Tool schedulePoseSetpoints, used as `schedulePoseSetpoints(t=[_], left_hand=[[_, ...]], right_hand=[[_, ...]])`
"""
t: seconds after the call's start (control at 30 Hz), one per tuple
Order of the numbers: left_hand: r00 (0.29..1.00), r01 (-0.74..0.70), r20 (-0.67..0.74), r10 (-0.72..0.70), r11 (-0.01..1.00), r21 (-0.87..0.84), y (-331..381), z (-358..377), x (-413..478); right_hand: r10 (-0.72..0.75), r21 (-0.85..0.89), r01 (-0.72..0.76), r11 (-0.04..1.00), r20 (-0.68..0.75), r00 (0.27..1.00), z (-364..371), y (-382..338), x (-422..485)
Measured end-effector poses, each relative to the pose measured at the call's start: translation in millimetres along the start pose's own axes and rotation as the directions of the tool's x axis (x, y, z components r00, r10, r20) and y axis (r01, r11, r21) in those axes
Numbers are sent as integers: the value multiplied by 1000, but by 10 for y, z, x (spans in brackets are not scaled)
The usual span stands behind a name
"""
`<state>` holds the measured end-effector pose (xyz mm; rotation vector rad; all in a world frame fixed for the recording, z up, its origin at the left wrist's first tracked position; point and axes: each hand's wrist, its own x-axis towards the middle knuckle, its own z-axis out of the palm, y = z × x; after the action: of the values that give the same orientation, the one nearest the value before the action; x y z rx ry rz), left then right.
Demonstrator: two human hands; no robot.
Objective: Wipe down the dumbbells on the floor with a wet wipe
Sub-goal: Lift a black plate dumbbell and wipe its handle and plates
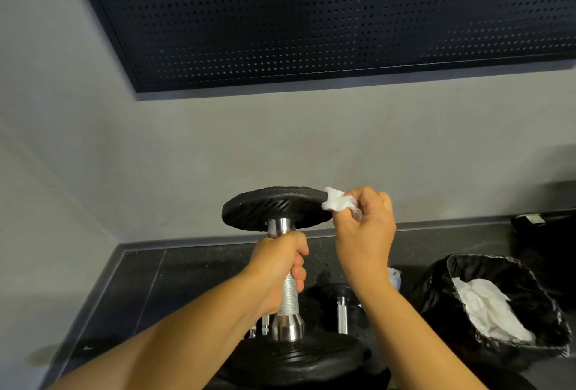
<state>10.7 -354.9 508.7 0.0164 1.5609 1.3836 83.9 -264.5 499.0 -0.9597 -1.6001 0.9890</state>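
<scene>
**Black plate rim meets the wet wipe (335, 200)**

Of the two hands, the left hand (277, 268) is curled tight round the knurled steel handle of the dumbbell (274, 207), which stands on end, one plate up, the other low near the floor (187, 271). The right hand (364, 233) pinches the crumpled white wet wipe against the upper plate's edge. A second dumbbell (342, 311) sits just behind (only partly seen). To the right, a black-lined bin (436, 296) holds used wipes (486, 305).
</scene>
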Motion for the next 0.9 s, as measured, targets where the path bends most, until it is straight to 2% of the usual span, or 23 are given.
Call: schedulePoseSetpoints(t=[0.13, 0.2, 0.3, 0.37, 0.43, 0.53, 0.63, 0.73, 0.9], left_hand=[[997, 71, 36, -69, 996, -62, 5, -37, -31], [994, 94, 55, -90, 993, -73, 10, -57, -44], [991, 109, 79, -104, 992, -67, 27, -70, -68], [990, 113, 97, -107, 992, -62, 48, -75, -85], [988, 113, 115, -105, 991, -65, 73, -67, -92], [989, 97, 118, -88, 992, -75, 117, -37, -98], [995, 30, 95, -26, 999, -38, 150, -50, -80], [999, -8, 40, 9, 1000, -10, 157, -79, -47], [998, -55, -43, 56, 998, 10, 203, -85, -37]], right_hand=[[108, -2, -108, 994, 26, 994, 67, 134, 3], [192, -65, -187, 980, 74, 979, 89, 193, -2], [327, -227, -286, 931, 170, 930, 112, 253, -11], [405, -236, -350, 906, 251, 879, 139, 248, -4], [494, -147, -474, 868, 345, 798, 178, 218, 12], [597, 51, -697, 716, 473, 648, 237, 159, 35], [599, 163, -777, 607, 548, 583, 255, 75, 87], [569, 233, -784, 575, 574, 588, 207, -60, 133], [470, 345, -708, 616, 559, 683, 92, -308, 133]])
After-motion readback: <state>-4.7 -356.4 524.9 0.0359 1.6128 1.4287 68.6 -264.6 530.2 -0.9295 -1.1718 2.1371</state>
